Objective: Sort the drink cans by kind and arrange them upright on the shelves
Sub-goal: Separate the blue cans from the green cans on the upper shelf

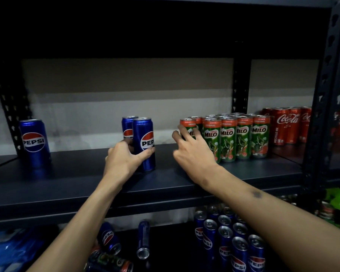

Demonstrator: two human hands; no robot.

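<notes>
A person's left hand (pixel 124 156) grips a pair of Pepsi cans (pixel 144 144), thumb hooked across the front one and fingers curled behind the rear one, both upright on the dark shelf board (pixel 67 185). The right hand (pixel 192 150) lies loosely open just beside it, its spread fingers resting on the leftmost can of a tight block of Milo cans (pixel 236 136); no closed hold on it can be seen. Beyond the right hand, past the Milo block, a row of Coca-Cola cans (pixel 287 124) stands in its own group, while well out from the left hand a lone Pepsi can (pixel 34 142) stands upright by the upright post. The sorting looks to be partly done: Milo and Coca-Cola are already grouped, and the Pepsi section holds only three cans. Much appears to remain. Below the right forearm a cluster of upright Pepsi cans (pixel 224 238) waits on the lower level, and beneath the left forearm several toppled cans (pixel 143 240) lie on their sides, some of mixed kinds.
</notes>
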